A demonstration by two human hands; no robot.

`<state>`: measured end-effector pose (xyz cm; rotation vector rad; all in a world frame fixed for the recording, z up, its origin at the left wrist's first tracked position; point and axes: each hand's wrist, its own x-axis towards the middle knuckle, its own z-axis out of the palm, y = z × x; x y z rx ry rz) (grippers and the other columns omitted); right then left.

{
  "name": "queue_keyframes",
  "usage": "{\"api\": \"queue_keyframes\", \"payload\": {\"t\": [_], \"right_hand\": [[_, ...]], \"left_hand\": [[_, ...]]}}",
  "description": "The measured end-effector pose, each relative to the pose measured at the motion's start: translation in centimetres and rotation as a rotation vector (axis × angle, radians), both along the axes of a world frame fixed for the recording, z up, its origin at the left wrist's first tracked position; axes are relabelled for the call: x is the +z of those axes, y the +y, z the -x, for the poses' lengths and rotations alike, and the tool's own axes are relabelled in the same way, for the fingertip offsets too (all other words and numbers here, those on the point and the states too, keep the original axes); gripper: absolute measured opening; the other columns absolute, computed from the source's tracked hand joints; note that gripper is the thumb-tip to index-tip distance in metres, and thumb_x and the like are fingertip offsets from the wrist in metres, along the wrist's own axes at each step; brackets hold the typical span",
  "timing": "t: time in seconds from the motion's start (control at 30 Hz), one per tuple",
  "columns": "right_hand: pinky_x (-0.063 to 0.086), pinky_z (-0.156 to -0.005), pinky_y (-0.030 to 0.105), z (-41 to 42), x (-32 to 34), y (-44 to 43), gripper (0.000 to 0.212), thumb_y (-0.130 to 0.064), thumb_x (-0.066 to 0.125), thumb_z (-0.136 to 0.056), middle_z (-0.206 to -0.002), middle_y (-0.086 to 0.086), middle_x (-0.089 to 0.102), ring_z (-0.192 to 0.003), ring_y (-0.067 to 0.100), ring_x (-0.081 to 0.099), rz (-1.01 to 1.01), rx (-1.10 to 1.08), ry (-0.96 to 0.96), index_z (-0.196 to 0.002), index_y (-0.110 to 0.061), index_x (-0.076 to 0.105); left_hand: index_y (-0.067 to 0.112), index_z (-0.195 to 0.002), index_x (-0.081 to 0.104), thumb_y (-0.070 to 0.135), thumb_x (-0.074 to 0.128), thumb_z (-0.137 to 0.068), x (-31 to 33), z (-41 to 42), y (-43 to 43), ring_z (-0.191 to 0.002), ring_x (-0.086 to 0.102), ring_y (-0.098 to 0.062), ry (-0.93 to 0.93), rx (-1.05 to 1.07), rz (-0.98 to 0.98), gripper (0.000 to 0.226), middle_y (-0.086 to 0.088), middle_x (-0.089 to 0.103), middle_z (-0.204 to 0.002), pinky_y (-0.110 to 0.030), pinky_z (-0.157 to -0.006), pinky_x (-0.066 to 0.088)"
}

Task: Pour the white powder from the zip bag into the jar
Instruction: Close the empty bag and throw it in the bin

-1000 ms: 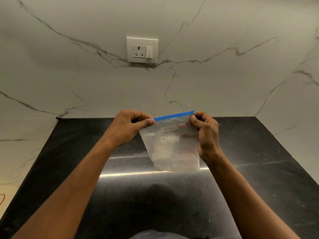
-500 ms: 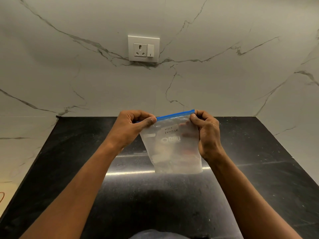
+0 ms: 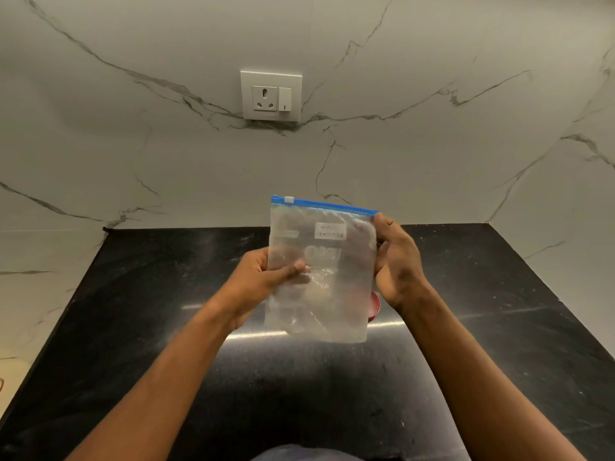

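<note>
I hold the zip bag (image 3: 321,271) upright between my hands above the black worktop (image 3: 166,327). My left hand (image 3: 263,281) pinches its left edge, and my right hand (image 3: 396,264) grips its right edge; a red object (image 3: 374,306) peeks out just below my right hand.

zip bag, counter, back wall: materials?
Zip bag: thin clear plastic film, crinkled and see-through, with a blue zip strip. Counter: black polished stone, likely granite; it mirrors light streaks. Wall: pale grey-veined marble or marble-look slab, duller sheen.
</note>
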<state>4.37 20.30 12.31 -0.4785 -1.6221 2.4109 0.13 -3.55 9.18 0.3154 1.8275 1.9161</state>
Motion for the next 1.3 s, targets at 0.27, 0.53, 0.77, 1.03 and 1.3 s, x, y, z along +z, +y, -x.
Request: {"api": "queue_keyframes", "payload": {"t": [0.27,0.53,0.77,1.03,1.3], "right_hand": [[0.064,-0.082,0.045,-2.1,-3.1,-0.4,0.049,-0.009,0.074,-0.093,-0.126,0.01,0.074,-0.113,0.033,0.073,-0.168,0.4,-0.076,-0.138,-0.02,0.059],[0.061,-0.049,0.027,-2.6,-3.7,-0.6,0.036,-0.001,0.045,-0.106,-0.108,0.013,0.08,-0.069,0.022,0.077,0.086,0.244,-0.113,-0.116,-0.02,0.073],[0.062,-0.051,0.026,-3.0,-5.1,-0.7,0.018,-0.013,0.045,-0.109,-0.108,0.023,0.078,-0.071,0.018,0.08,0.469,0.116,-0.26,-0.113,-0.011,0.062],[0.063,-0.055,0.028,-3.6,-5.0,-1.5,0.032,-0.023,0.048,-0.106,-0.105,0.018,0.079,-0.07,0.018,0.077,0.316,0.213,-0.23,-0.126,-0.007,0.067],[0.053,-0.104,0.055,-5.3,-6.6,-4.6,0.095,-0.048,0.091,-0.071,-0.144,0.016,0.063,-0.133,0.035,0.061,0.234,0.323,0.078,-0.15,-0.019,0.046]], "left_hand": [[0.023,-0.132,0.066,0.009,0.07,-0.097,0.3,0.1,-0.6,-0.108,0.077,-0.029,-0.118,0.031,-0.143,0.037,-0.007,0.078,-0.12,-0.044,-0.081,0.066],[0.015,-0.106,0.084,-0.016,0.047,-0.095,0.3,0.9,-1.7,-0.104,0.077,-0.038,-0.41,0.048,-0.407,0.049,-0.018,0.075,-0.122,-0.036,-0.067,0.068],[0.029,-0.152,0.052,-0.001,0.069,-0.082,-1.9,0.3,-4.3,-0.14,0.055,-0.038,-0.227,-0.328,-0.489,0.078,-0.014,0.057,-0.153,-0.056,-0.107,0.052],[0.026,-0.12,0.072,0.038,0.081,-0.083,-1.6,-0.9,-0.5,-0.108,0.076,-0.026,-0.073,0.19,-0.221,0.04,-0.003,0.08,-0.115,-0.038,-0.081,0.066],[0.017,-0.125,0.068,0.024,0.07,-0.096,-1.9,-2.8,1.8,-0.107,0.077,-0.027,-0.216,0.254,-0.344,0.03,-0.009,0.08,-0.117,-0.037,-0.077,0.066]]}}
